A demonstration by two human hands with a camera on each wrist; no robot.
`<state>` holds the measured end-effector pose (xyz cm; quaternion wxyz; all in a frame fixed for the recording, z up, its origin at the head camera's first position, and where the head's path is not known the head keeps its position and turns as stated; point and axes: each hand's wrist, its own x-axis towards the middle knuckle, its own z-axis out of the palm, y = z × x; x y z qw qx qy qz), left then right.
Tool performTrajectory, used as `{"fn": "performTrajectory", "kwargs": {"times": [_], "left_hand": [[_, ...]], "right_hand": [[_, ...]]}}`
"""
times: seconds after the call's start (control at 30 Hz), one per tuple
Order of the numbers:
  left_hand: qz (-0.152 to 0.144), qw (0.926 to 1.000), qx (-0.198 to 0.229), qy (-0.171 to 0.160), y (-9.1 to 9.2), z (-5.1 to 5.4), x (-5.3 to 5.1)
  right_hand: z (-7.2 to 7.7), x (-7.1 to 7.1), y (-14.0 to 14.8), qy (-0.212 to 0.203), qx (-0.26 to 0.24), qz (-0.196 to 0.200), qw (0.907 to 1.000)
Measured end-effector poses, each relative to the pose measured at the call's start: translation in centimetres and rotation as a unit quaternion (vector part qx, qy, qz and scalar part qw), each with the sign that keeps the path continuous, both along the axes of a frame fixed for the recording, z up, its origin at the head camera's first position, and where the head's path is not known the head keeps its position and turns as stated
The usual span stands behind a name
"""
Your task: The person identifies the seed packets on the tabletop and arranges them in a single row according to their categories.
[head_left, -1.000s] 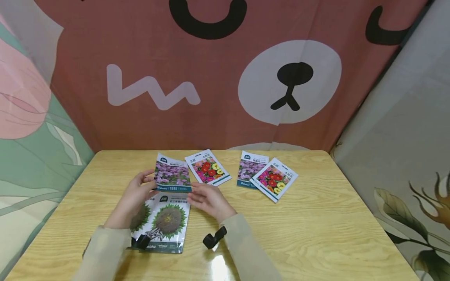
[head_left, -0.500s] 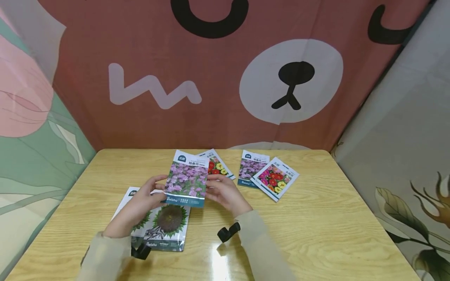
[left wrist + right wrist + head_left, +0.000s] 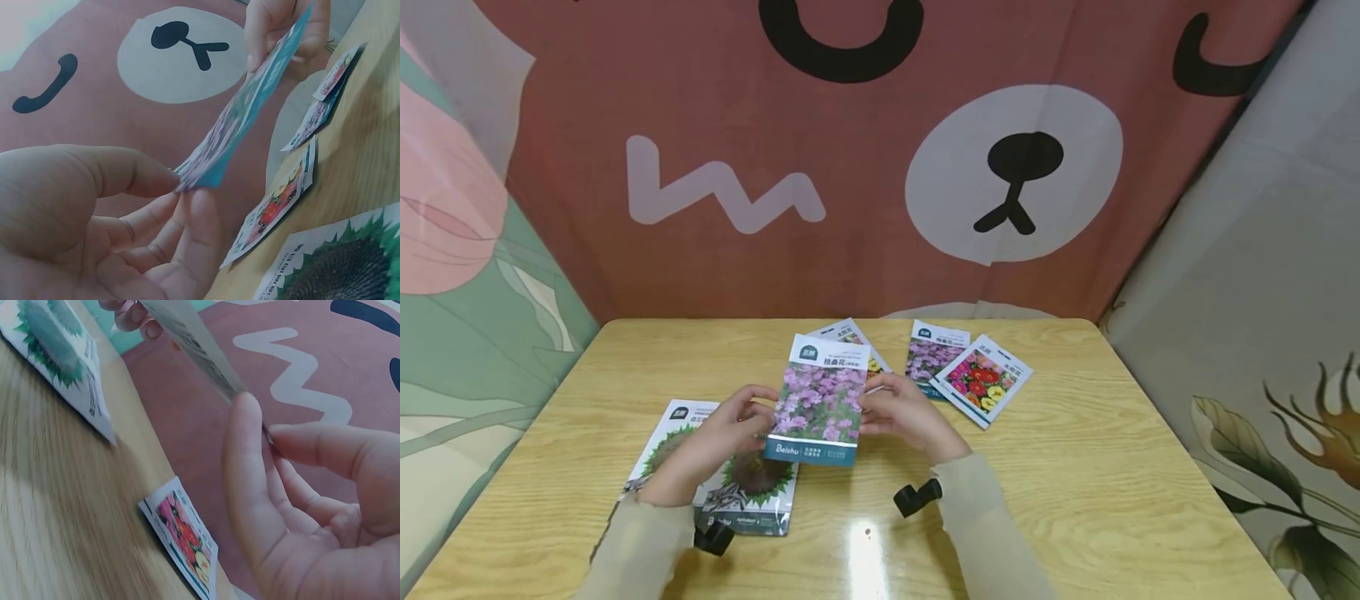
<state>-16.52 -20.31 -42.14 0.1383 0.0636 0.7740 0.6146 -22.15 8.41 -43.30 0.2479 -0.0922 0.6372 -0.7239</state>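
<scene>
A seed packet with purple flowers and a teal bottom band [image 3: 820, 400] is held up off the table, its front toward the head camera. My left hand [image 3: 730, 437] pinches its left edge between thumb and fingers, as the left wrist view also shows with the packet [image 3: 244, 112] nearly edge-on. At the opposite edge my right hand [image 3: 913, 414] pinches it too; in the right wrist view the packet's pale back [image 3: 197, 347] shows. Partly covered behind it lies a packet with red and yellow flowers [image 3: 850, 332]. Two overlapping sunflower seed packets [image 3: 752, 500] lie beneath my left forearm.
At the back right, a second purple-flower packet [image 3: 934, 354] lies partly under another red-and-yellow-flower packet [image 3: 983, 382]. The wooden table [image 3: 1075, 500] meets a printed bear curtain [image 3: 737, 275] at its back edge. Black straps or cameras hang at both wrists.
Both hands have carried the purple-flower packet to the right and toward me, and its front has tipped up to face the head camera. The packets on the table have stayed put.
</scene>
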Motion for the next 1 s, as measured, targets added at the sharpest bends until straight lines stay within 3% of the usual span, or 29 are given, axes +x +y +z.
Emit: {"fn": "performTrajectory", "kwargs": {"times": [0.17, 0.47, 0.87, 1.0], "left_hand": [[0.013, 0.9998, 0.017, -0.001, 0.2, -0.5, -0.3], [-0.014, 0.9997, 0.017, -0.011, 0.8, -1.6, -0.3], [-0.026, 0.9961, -0.084, -0.004, 1.7, -2.8, 0.1], [-0.027, 0.9949, -0.097, -0.001, 1.6, -3.2, 0.0]], "right_hand": [[-0.2, 0.3, 0.6, 0.001, 0.026, 0.039, 0.9989], [-0.9, 1.0, 1.2, 0.008, 0.091, 0.063, 0.9938], [-2.1, 1.5, 0.8, -0.017, 0.148, 0.062, 0.9869], [-2.3, 1.6, 0.5, -0.024, 0.153, 0.058, 0.9862]]}}
